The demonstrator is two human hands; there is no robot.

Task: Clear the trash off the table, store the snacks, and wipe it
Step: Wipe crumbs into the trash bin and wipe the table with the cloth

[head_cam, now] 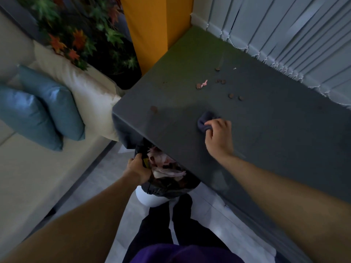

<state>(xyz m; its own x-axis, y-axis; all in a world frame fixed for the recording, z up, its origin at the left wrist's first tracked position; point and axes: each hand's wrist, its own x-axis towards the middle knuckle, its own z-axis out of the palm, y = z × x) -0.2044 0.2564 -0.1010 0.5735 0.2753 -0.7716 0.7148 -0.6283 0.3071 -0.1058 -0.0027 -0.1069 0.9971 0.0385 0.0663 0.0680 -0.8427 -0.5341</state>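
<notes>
Two hands, one cloth, one bin

Right hand (218, 136) clenches a crumpled dark blue cloth (205, 122) against the grey table (275, 130); brown crumbs (230, 95) lie beyond it. Left hand (137, 168) grips the black-lined white bin's (152, 199) rim under the table edge.

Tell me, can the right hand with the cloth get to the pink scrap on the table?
Probably yes. The right hand with the cloth rests on the table, and only bare tabletop with a few small brown bits lies between it and the pink scrap.
</notes>
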